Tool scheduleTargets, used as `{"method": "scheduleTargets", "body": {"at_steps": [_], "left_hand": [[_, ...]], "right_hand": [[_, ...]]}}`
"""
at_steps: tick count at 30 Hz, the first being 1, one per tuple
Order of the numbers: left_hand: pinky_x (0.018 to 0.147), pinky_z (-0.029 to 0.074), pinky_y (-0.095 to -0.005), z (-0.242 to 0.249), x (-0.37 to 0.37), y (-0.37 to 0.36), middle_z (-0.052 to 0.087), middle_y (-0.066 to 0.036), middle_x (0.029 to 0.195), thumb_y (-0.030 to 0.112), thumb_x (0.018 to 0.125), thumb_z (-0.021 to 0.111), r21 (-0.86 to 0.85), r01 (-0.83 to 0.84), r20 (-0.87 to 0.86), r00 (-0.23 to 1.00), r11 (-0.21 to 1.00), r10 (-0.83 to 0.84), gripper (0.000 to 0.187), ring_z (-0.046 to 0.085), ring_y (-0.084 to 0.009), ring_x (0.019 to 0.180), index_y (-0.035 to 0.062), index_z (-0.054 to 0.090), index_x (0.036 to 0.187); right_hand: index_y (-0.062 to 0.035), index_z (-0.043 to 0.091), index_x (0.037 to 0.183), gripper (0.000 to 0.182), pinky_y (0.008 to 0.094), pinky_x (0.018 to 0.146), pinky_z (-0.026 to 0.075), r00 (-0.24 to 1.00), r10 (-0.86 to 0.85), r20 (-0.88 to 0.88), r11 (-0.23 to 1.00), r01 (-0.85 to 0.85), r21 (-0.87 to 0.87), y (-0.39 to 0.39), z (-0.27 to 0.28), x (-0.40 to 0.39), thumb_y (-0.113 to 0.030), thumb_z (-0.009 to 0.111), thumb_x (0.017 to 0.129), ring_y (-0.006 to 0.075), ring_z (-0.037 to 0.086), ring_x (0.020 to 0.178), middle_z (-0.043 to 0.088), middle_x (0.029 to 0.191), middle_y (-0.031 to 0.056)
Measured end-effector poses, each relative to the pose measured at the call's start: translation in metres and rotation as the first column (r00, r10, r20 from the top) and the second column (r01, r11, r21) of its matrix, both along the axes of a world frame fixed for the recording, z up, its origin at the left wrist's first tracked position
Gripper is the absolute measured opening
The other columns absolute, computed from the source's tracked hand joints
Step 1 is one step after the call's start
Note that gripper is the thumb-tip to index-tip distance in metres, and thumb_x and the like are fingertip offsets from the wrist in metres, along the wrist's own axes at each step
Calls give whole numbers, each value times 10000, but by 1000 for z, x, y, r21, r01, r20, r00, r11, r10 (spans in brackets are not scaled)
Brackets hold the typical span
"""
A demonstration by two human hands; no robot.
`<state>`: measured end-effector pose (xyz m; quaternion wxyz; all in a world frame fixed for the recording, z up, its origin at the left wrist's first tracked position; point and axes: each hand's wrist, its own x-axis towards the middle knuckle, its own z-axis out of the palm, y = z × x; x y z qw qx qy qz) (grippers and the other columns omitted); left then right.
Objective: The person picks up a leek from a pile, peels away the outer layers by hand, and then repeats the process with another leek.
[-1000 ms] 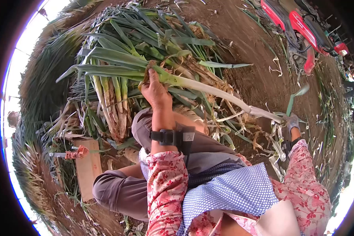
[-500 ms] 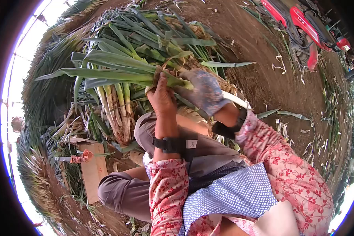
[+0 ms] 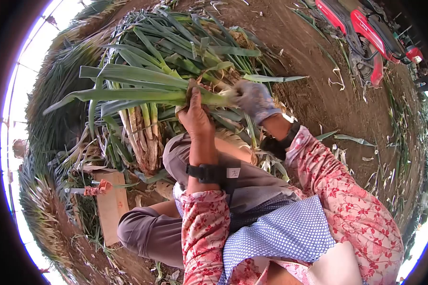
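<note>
My left hand (image 3: pixel 195 113), bare, is closed around a leek (image 3: pixel 214 99) at the place where its leaves meet the stalk. The long green leaves (image 3: pixel 138 85) fan out to the left. Against the pale part of the stalk, to the right, my right hand (image 3: pixel 256 100) in a dirty patterned glove has its fingers curled round it, slightly blurred. The gloved fingers hide the stalk's lower end. Just below my left hand are my bent knees, and behind both hands lies a big heap of leeks (image 3: pixel 176 42).
A bundle of leeks with dry brown outer leaves (image 3: pixel 140 135) leans left of my knee. Beside it is a cardboard piece (image 3: pixel 111 209) with a red-wrapped handle (image 3: pixel 99 188). A red machine (image 3: pixel 366 26) stands far right. Leaf scraps litter the bare soil (image 3: pixel 314 95).
My right hand has moved a little to the right along the stalk, and its fingers are more curled. The white stalk seen beneath that wrist is mostly out of sight. My left hand has hardly moved.
</note>
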<state>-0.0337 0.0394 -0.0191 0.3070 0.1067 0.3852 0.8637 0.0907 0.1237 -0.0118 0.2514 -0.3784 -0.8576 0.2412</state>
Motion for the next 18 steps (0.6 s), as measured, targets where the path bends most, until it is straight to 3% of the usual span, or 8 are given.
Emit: {"method": "scheduleTargets", "body": {"at_steps": [1,4,6,10,13,15,17,18], "left_hand": [[704,505,-279,0,-3,0,612,-96,878,0,812,569,30,0,52,999,1000,-2,254,614,-195,791,-21,532,1062],[733,505,-303,-4,-11,-2,602,-109,917,35,836,553,94,-18,175,985,995,2,273,608,-206,810,-33,508,1096],[745,503,-324,-7,-17,-2,591,-128,961,87,862,536,112,-43,201,979,993,20,275,601,-219,847,-32,495,1107],[757,499,-357,3,-19,-5,561,-129,987,234,886,522,156,-61,223,975,986,25,356,574,-231,854,-1,453,1145],[738,498,-367,-1,-21,0,545,-109,964,359,837,581,169,-80,286,958,982,28,494,559,-234,819,26,422,1166],[702,503,-359,10,-16,1,534,-89,929,428,777,641,128,-9,373,927,992,-40,602,554,-230,777,38,406,1171],[635,494,-337,19,-9,4,527,-79,901,455,733,676,32,-67,362,931,997,51,621,550,-221,736,32,441,1122],[601,489,-326,22,-7,4,524,-74,887,468,711,694,-17,-100,350,931,995,100,631,548,-216,715,29,458,1098]], "right_hand": [[-80,621,775,146,366,600,471,998,-59,-15,995,60,74,14,-17,15,-205,610,700,318,588,653,604,710,153],[-67,628,786,273,382,658,470,923,-287,256,956,291,20,46,-41,90,-318,631,681,330,598,748,614,811,175],[-43,630,814,388,418,720,450,759,-411,505,889,456,37,60,-48,157,-415,577,716,357,583,834,607,862,205],[-8,629,842,262,422,822,439,381,-488,785,670,740,57,76,-65,309,-235,556,733,342,559,969,594,964,222],[-15,618,878,251,427,826,432,442,-503,743,782,599,173,70,-68,335,-204,554,726,349,555,970,595,962,219],[-28,606,895,252,402,809,444,629,-490,603,841,524,137,65,-35,273,-227,533,759,348,572,931,600,944,209],[-49,600,856,246,409,767,444,853,-331,404,920,387,-64,51,17,195,-268,501,804,349,577,863,606,912,188],[-55,602,858,278,395,727,449,897,-230,378,962,268,-50,38,39,161,-281,440,844,332,581,803,609,891,165]]}}
